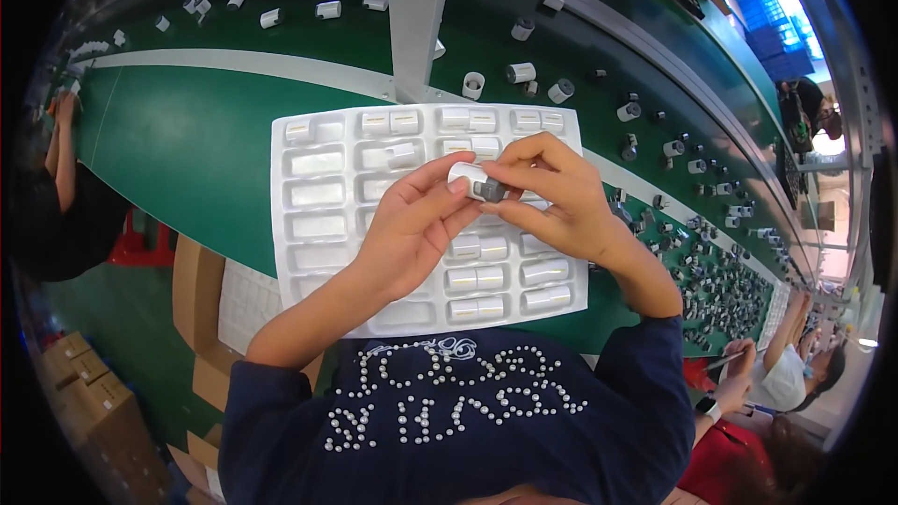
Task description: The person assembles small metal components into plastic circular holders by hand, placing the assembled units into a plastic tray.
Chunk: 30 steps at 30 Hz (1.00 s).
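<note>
My left hand is closed round a small white cylinder, gripping it between thumb and fingers. At the cylinder's right end sits a dark grey block-like piece, pinched by the thumb and fingers of my right hand. Whether the piece is fully seated in the cylinder I cannot tell. Both hands are just above a white moulded tray of oblong pockets. White cylinders lie in pairs in many pockets on the right and along the far row; several pockets on the left hold nothing.
The tray rests on a green worktop. Beyond a pale rail and a grey post, a green belt carries scattered cylinders. Many small dark parts lie to the right. A cardboard box stands lower left. Other people sit at both sides.
</note>
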Each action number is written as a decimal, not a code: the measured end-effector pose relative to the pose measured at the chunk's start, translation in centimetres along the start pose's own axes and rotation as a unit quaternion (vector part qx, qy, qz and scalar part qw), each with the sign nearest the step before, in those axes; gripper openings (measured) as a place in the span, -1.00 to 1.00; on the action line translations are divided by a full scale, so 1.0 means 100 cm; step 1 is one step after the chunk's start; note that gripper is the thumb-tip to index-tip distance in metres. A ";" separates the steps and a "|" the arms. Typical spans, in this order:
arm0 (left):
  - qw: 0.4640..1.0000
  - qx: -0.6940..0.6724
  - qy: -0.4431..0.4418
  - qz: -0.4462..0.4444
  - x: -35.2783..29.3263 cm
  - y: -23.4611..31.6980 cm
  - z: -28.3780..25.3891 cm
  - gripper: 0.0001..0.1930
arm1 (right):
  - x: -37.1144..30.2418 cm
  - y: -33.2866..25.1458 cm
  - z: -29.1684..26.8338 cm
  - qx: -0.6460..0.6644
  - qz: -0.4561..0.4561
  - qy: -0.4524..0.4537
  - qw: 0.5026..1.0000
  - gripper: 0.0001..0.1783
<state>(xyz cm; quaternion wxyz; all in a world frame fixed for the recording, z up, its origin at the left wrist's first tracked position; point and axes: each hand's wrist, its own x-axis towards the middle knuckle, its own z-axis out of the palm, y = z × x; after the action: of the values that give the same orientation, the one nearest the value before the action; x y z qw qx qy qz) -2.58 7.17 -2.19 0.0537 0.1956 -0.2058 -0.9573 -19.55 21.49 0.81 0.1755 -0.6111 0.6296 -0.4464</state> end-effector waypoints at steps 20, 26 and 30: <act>0.391 0.867 0.061 0.304 0.033 0.046 -0.055 -0.57 | 0.076 0.209 -0.101 -0.287 0.124 0.168 0.935 -0.56; 0.432 0.846 0.077 0.302 0.040 0.061 -0.068 -0.61 | 0.084 0.240 -0.077 -0.279 0.209 0.083 0.933 -0.58; 0.487 0.831 0.128 0.238 0.046 0.075 -0.078 -0.64 | 0.072 0.223 -0.061 -0.336 0.095 0.194 0.917 -0.57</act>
<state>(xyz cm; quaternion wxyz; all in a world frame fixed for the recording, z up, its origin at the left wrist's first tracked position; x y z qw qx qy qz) -3.57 -3.40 -7.28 0.1178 0.2134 -0.9352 -0.2571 -39.29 13.68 -10.89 -0.1238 -0.4733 0.8191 -0.2997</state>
